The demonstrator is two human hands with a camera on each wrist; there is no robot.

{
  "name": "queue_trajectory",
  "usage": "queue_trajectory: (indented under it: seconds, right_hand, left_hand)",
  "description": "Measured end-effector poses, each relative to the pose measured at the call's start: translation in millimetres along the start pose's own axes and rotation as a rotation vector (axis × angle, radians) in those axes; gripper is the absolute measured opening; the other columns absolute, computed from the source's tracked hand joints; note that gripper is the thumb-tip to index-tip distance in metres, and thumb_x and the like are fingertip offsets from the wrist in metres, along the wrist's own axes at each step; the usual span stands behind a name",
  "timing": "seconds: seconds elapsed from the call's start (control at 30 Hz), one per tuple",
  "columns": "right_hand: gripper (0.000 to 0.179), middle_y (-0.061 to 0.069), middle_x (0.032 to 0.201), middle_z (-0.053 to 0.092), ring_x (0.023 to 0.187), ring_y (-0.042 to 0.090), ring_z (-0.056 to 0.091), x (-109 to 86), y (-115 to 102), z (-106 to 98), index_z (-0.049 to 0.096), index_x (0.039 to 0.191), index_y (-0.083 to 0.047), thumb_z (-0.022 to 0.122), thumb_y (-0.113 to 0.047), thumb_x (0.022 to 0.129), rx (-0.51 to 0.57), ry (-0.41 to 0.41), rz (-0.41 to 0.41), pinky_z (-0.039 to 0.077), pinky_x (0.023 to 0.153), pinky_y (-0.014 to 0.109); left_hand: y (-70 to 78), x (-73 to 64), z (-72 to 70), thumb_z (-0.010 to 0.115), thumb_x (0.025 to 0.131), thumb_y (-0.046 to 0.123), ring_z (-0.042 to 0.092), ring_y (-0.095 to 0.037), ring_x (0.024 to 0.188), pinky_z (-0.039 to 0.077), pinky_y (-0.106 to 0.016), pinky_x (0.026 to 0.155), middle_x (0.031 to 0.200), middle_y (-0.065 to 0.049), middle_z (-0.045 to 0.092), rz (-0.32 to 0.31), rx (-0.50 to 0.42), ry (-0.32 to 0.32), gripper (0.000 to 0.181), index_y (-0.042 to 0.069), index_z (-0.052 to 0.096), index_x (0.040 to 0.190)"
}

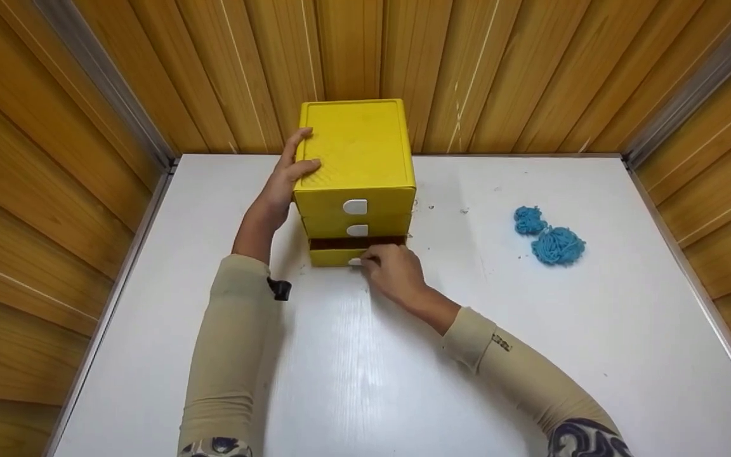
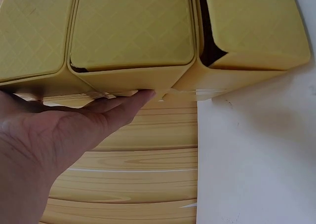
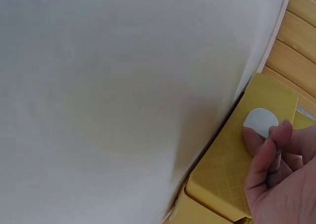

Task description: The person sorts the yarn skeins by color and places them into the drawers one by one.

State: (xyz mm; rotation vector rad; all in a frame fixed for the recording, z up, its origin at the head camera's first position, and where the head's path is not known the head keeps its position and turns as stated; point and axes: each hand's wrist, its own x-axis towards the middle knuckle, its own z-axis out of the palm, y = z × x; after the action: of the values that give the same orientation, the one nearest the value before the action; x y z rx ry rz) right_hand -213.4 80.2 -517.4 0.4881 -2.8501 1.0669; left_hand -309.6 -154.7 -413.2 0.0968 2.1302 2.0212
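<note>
A yellow three-drawer box (image 1: 356,143) stands near the back of the white table, with a white tab on each drawer front. Its bottom drawer (image 1: 329,258) is pulled out a little, leaving a dark gap above the front. My right hand (image 1: 397,271) pinches that drawer's white tab (image 3: 260,121) between thumb and fingers. Against the box's left side lies my left hand (image 1: 282,181), thumb and a finger reaching the top edge. In the left wrist view its fingers (image 2: 118,110) extend fairly straight along the side wall. The drawer's inside is mostly hidden.
Two bundles of blue yarn, a small one (image 1: 529,220) and a larger one (image 1: 558,246), lie on the table (image 1: 594,330) to the right. Small crumbs are scattered near the box. Wood-patterned walls (image 1: 499,76) enclose the back and sides.
</note>
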Motion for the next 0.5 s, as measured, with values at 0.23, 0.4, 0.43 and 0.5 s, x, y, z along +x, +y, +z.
queue_trajectory:
  seconds: [0.23,0.4,0.43,0.5]
  right_hand:
    - [0.010,0.000,0.094,0.084,0.089,0.019,0.079,-9.2,-2.7,-0.6,0.086,0.098,-0.014,0.076,-0.014,0.097,-0.003,-0.004,0.007,0.061,0.081,0.043]
    - [0.009,0.000,0.092,0.084,0.087,0.019,0.078,-18.0,-5.4,0.1,0.086,0.096,-0.013,0.076,-0.012,0.096,0.020,-0.008,-0.012,0.061,0.080,0.043]
    - [0.009,0.000,0.092,0.084,0.087,0.019,0.078,-20.2,-5.9,0.4,0.085,0.095,-0.012,0.076,-0.012,0.096,0.027,-0.012,-0.015,0.061,0.080,0.043]
    - [0.009,0.001,0.091,0.084,0.086,0.019,0.077,-24.7,-7.1,1.0,0.085,0.095,-0.012,0.076,-0.012,0.097,0.040,-0.019,-0.020,0.061,0.080,0.042]
  left_hand:
    - [0.4,1.2,1.0,0.056,0.099,0.034,0.019,-0.026,0.163,0.024,-0.057,0.129,0.181,0.001,0.001,0.006,0.006,-0.015,0.069,0.050,0.027,0.159]
    - [0.2,0.6,-0.1,0.057,0.099,0.036,0.018,-0.027,0.164,0.023,-0.057,0.130,0.181,0.000,0.001,0.006,0.003,-0.013,0.069,0.052,0.027,0.159]
    - [0.2,0.3,-0.3,0.057,0.099,0.036,0.018,-0.027,0.164,0.023,-0.057,0.130,0.181,0.000,0.001,0.007,0.002,-0.014,0.069,0.052,0.027,0.159]
    - [-0.6,-0.3,-1.1,0.057,0.099,0.036,0.017,-0.027,0.164,0.022,-0.056,0.131,0.181,0.000,0.000,0.006,0.003,-0.016,0.069,0.052,0.027,0.159]
